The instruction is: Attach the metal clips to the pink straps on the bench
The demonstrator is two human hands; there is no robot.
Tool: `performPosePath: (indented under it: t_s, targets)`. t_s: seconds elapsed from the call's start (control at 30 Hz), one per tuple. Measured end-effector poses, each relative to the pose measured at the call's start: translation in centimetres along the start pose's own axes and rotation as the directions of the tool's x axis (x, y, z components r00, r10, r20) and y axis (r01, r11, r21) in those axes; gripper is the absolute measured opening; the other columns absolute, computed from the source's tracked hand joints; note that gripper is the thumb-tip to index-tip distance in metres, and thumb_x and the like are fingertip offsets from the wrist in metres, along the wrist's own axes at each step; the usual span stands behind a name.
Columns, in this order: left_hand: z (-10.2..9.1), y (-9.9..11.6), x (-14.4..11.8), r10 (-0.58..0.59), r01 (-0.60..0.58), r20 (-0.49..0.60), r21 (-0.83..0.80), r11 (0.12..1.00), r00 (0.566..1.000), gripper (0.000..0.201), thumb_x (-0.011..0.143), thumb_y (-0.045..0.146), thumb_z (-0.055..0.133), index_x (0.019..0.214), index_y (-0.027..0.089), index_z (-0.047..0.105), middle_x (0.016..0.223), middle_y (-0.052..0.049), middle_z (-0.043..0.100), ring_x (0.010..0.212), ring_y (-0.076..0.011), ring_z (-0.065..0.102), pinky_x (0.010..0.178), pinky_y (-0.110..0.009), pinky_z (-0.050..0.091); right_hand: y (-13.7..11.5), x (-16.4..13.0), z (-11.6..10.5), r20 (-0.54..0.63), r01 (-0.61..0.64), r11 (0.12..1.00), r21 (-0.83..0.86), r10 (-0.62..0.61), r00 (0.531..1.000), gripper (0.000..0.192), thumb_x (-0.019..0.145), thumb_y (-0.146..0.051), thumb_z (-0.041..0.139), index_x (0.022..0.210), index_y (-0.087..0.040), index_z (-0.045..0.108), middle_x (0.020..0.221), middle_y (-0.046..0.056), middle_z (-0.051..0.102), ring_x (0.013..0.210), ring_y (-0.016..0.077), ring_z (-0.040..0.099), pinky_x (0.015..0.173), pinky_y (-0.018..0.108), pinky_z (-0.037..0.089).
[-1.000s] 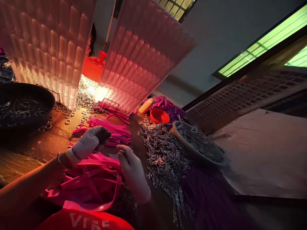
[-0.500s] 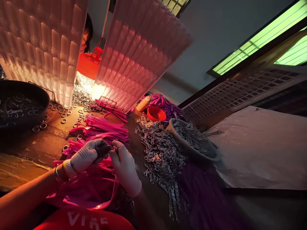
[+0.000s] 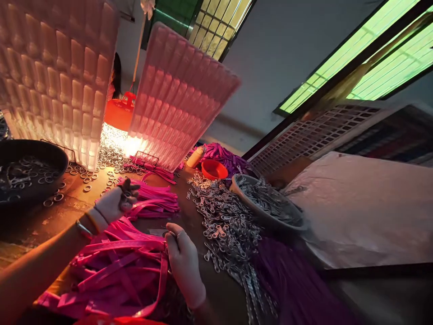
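Observation:
My left hand [image 3: 113, 203], in a glove with darkened fingertips, is over the far bundle of pink straps [image 3: 158, 198]. Its fingers are curled in, and what they hold is too small and dark to make out. Lower and to the right, my gloved right hand [image 3: 184, 262] pinches a pink strap [image 3: 163, 275] between thumb and fingers. A small metal piece seems to show at those fingertips. That strap loops down onto a loose heap of pink straps [image 3: 118, 266] in front of me.
Metal clasps [image 3: 223, 221] lie heaped to the right, beside a grey basin [image 3: 237, 183] of more. A red bowl [image 3: 214, 169] stands behind. At left are a black pan [image 3: 61, 155] and loose rings [image 3: 87, 188]. A red lamp [image 3: 120, 113] hangs between two plastic trays [image 3: 74, 90].
My hands were together over the straps and have parted. The left has moved away and up toward the far bundle; the right is slightly lower. The camera view has tilted upward.

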State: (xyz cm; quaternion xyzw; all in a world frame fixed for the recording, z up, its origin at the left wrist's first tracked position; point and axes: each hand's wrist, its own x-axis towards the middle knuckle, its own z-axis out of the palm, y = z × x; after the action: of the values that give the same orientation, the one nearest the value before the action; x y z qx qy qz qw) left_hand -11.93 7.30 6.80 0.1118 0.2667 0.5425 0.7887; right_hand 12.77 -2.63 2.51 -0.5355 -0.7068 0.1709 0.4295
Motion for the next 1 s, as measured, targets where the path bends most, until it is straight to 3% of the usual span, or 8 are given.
performPosePath:
  t_s: [0.1, 0.2, 0.3, 0.37, 0.57, 0.73, 0.87, 1.0]
  targets:
    - [-0.7, -5.7, -2.4, -0.285, 0.278, 0.079, 0.084, 0.957, 0.955, 0.036, 0.088, 0.04, 0.066, 0.105, 0.008, 0.065, 0.082, -0.014, 0.069, 0.051, -0.0117, 0.058, 0.033, -0.014, 0.032, -0.7, 0.2, 0.2, 0.018, 0.029, 1.0, -0.006, -0.029, 0.999, 0.022, 0.096, -0.025, 0.051, 0.112, -0.023, 0.067, 0.105, 0.005, 0.074, 0.094, 0.0193, 0.069, 0.082, 0.03, 0.053]
    - [-1.4, -8.2, -4.9, -0.192, 0.132, 0.178, 0.299, 0.945, 0.965, 0.034, 0.083, 0.038, 0.07, 0.106, 0.013, 0.071, 0.099, -0.016, 0.073, 0.069, -0.0178, 0.067, 0.044, -0.019, 0.046, -1.5, 0.1, 0.5, 0.069, 0.062, 0.998, 0.012, -0.062, 0.996, 0.023, 0.097, -0.023, 0.051, 0.113, -0.025, 0.066, 0.107, 0.003, 0.074, 0.096, 0.0184, 0.069, 0.084, 0.029, 0.052]
    - [-1.8, -8.0, -6.7, 0.032, -0.168, 0.264, 0.51, 0.844, 0.964, 0.042, 0.071, 0.016, 0.08, 0.113, 0.018, 0.073, 0.117, -0.014, 0.072, 0.099, -0.0245, 0.068, 0.074, -0.027, 0.057, -1.9, -0.3, 0.9, 0.109, 0.08, 0.997, 0.01, -0.081, 0.991, 0.024, 0.096, -0.021, 0.051, 0.116, -0.025, 0.065, 0.108, 0.003, 0.074, 0.096, 0.0186, 0.069, 0.085, 0.03, 0.051]
    - [-1.8, -7.6, -7.4, 0.08, -0.25, 0.3, 0.586, 0.771, 0.951, 0.054, 0.067, 0.008, 0.079, 0.119, 0.018, 0.072, 0.123, -0.013, 0.07, 0.104, -0.0244, 0.066, 0.084, -0.029, 0.055, -2.2, -0.6, 1.2, 0.11, 0.088, 0.996, 0.005, -0.088, 0.99, 0.025, 0.096, -0.02, 0.052, 0.116, -0.024, 0.065, 0.108, 0.003, 0.074, 0.096, 0.0195, 0.068, 0.085, 0.03, 0.05]
    - [-2.8, -8.9, -7.7, 0.067, -0.195, 0.243, 0.551, 0.812, 0.968, 0.045, 0.077, 0.019, 0.07, 0.121, 0.018, 0.069, 0.103, -0.012, 0.073, 0.091, -0.0233, 0.067, 0.072, -0.029, 0.055, -3.6, -0.2, 2.2, 0.155, 0.095, 0.995, 0.028, -0.098, 0.983, 0.028, 0.093, -0.018, 0.053, 0.118, -0.023, 0.064, 0.107, 0.004, 0.073, 0.097, 0.0197, 0.067, 0.085, 0.031, 0.05]
    - [-4.4, -10.2, -7.3, 0.186, -0.294, 0.243, 0.565, 0.771, 0.952, 0.042, 0.073, 0.021, 0.073, 0.114, 0.02, 0.071, 0.118, -0.011, 0.068, 0.117, -0.0282, 0.058, 0.1, -0.039, 0.05, -3.9, 0.9, 2.9, 0.291, 0.117, 0.989, 0.093, -0.139, 0.947, 0.033, 0.09, -0.013, 0.053, 0.12, -0.025, 0.063, 0.113, 0.003, 0.071, 0.103, 0.0187, 0.066, 0.09, 0.031, 0.05]
    - [-5.3, -10.2, -7.0, 0.158, -0.323, 0.329, 0.539, 0.778, 0.931, 0.048, 0.081, 0.031, 0.065, 0.128, 0.022, 0.064, 0.133, -0.011, 0.062, 0.128, -0.0319, 0.051, 0.112, -0.051, 0.04, -3.8, 1.4, 2.8, 0.384, 0.091, 0.987, 0.13, -0.135, 0.914, 0.041, 0.09, -0.014, 0.053, 0.129, -0.026, 0.058, 0.122, 0.003, 0.07, 0.11, 0.0187, 0.065, 0.096, 0.031, 0.049]
    - [-6.6, -10.0, -6.5, 0.179, -0.329, 0.289, 0.645, 0.69, 0.941, 0.045, 0.078, 0.027, 0.068, 0.123, 0.026, 0.069, 0.132, -0.005, 0.064, 0.134, -0.0303, 0.046, 0.121, -0.046, 0.027, -4.1, 1.3, 3.0, 0.416, 0.024, 0.986, 0.165, -0.091, 0.905, 0.049, 0.086, -0.012, 0.052, 0.134, -0.025, 0.054, 0.122, 0.003, 0.069, 0.108, 0.0176, 0.065, 0.096, 0.03, 0.049]
